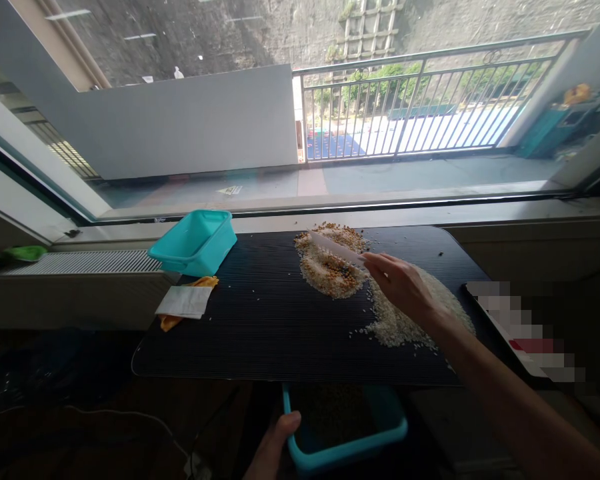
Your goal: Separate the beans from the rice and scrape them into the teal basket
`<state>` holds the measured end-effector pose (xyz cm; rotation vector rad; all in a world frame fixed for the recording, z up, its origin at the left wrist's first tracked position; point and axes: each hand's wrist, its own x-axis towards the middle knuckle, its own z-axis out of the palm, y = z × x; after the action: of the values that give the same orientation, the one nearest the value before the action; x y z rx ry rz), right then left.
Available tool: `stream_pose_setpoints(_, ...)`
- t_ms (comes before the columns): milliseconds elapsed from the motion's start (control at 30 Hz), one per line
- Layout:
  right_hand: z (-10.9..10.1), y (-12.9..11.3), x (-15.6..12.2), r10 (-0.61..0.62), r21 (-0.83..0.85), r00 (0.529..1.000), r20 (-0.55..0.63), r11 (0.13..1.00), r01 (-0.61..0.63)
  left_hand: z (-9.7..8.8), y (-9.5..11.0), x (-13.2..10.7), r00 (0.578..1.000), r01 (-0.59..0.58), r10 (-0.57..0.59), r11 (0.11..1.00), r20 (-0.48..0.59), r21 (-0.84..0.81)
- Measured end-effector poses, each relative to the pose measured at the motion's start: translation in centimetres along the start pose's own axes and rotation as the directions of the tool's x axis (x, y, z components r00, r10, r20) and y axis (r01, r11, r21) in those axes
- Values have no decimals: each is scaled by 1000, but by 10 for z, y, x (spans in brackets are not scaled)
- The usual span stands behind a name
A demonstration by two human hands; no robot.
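My right hand [397, 277] grips one end of a flat, pale translucent strip [335, 248], a scraper or ruler by its look. The strip lies across a pile of mixed grains [330, 277], yellowish and dark among white. Under my right forearm spreads a larger heap of white rice [400, 323]. Below the table's front edge, my left hand [275, 440] holds a turquoise plastic bin [350, 453] by its left rim, thumb on top. The bin's inside is dark, and its contents look grainy but are hard to make out.
A second turquoise bin [195, 257] stands at the black table's [260, 333] back left corner. In front of it lies a white folded paper [185, 301] on an orange cloth [170, 323]. A tray-like object [497, 327], partly blurred out, sits off the right edge. Behind is a window ledge [270, 222].
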<state>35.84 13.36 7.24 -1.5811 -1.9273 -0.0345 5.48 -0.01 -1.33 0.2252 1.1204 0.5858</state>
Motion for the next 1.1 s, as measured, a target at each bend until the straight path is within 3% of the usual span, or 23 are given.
stream_pose_setpoints(233, 8, -27, -6, -16, 41, 1000, -12, 999, 16, 1, 0, 1, 1000, -4, 4, 1000, 12, 15)
stream_pose_setpoints(333, -4, -9, 3, 60, 11, 995, -78, 998, -59, -2, -1, 1, 1000, -19, 19, 1000, 6, 18)
stream_pose_setpoints(467, -24, 35, 22, 175, -76, 971, -165, 979, -189, -5, -2, 3, 999, -33, 33, 999, 0, 22)
stream_pose_setpoints(600, -25, 63, 31, 219, -126, 958, -184, 961, -244, -3, -1, 7, 999, -38, 38, 999, 7, 24)
stream_pose_setpoints(800, -10, 57, 27, 212, -101, 962, -171, 968, -232, -1, -2, 8, 999, -32, 32, 999, 9, 19)
stream_pose_setpoints(1100, -10, 55, 35, 212, -64, 964, -162, 972, -225, -2, 1, 9, 1000, -16, 16, 1000, 8, 1)
